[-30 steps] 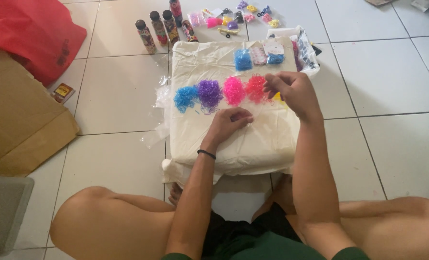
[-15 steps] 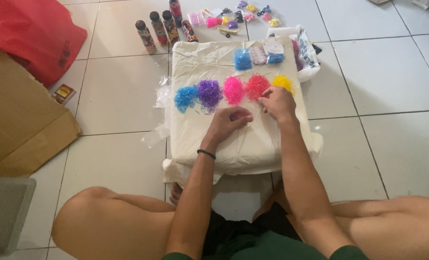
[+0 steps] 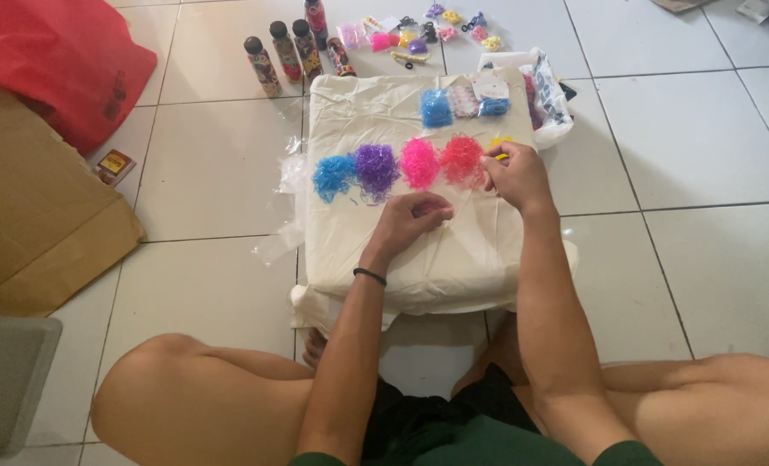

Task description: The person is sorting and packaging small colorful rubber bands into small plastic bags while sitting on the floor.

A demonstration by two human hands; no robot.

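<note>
Five small heaps of tiny rubber bands lie in a row on a cream cloth (image 3: pixel 453 259): blue (image 3: pixel 333 175), purple (image 3: pixel 376 167), pink (image 3: pixel 419 161), red (image 3: pixel 462 159) and yellow (image 3: pixel 499 141). My right hand (image 3: pixel 515 177) sits at the row's right end, covering most of the yellow heap, fingertips pinched on a few yellow bands. My left hand (image 3: pixel 410 216) rests on the cloth just below the pink heap, fingers curled in; nothing shows inside them. A black band circles my left wrist.
Small packets of bands (image 3: pixel 437 108) lie at the cloth's far edge beside a white bag (image 3: pixel 546 91). Several patterned bottles (image 3: pixel 289 49) and bright hair clips (image 3: pixel 419 34) stand beyond. Brown cardboard (image 3: pixel 31 216) and a red bag (image 3: pixel 48 60) lie left. My crossed legs are in front.
My right hand shifted slightly left off the yellow heap, then back right over it. My left hand has stayed in place on the cloth.
</note>
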